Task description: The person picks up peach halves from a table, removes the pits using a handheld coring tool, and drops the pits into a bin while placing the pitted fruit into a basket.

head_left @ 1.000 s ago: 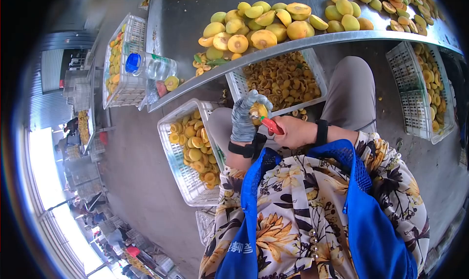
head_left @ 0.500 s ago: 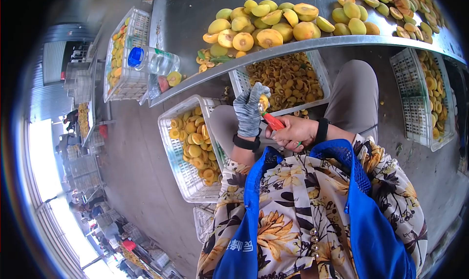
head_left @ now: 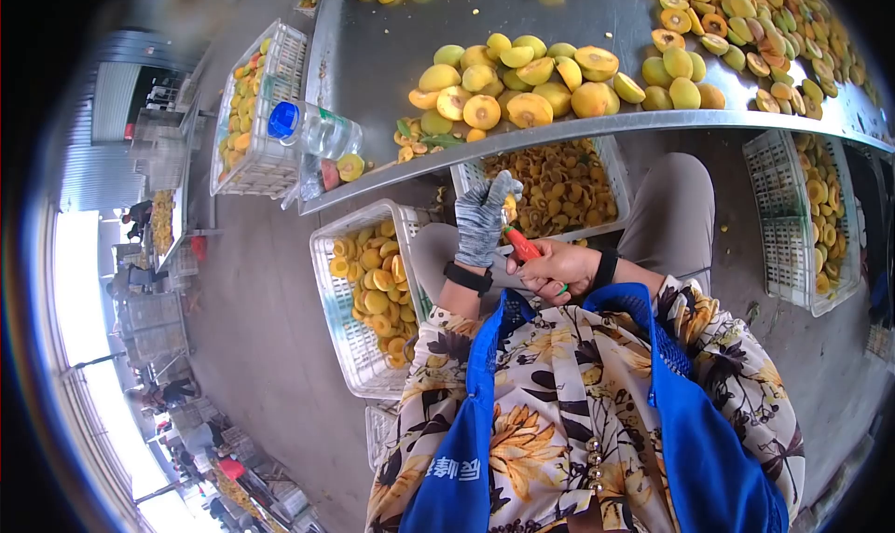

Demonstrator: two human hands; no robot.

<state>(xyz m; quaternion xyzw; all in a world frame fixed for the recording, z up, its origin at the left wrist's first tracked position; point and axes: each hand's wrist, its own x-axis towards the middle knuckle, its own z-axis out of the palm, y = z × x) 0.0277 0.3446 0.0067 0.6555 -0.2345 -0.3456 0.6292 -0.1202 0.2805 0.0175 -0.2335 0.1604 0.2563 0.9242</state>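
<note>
My left hand [head_left: 482, 221], in a grey glove, is closed round a yellow fruit piece [head_left: 509, 207]. Bare, my right hand [head_left: 559, 267] grips a tool with a red handle [head_left: 522, 244]; the tool's metal end touches the fruit. Behind my hands, a white crate [head_left: 619, 183] holds many cut fruit pieces. Another white crate [head_left: 326, 295], left of my knee, has yellow fruit halves in it. Whole and halved fruits [head_left: 529, 110] are heaped at the near edge of the metal table.
The metal table [head_left: 401, 62] bears more fruit halves [head_left: 736, 29] at the right. A blue-capped bottle [head_left: 326, 134] lies near its left edge. Fruit crates stand at left [head_left: 270, 160] and right [head_left: 781, 244]. Other people are far off at the left.
The view has shifted, so the table and crates appear lower in the frame. My left hand still holds the fruit and my right hand the red-handled tool, with little visible change between them.
</note>
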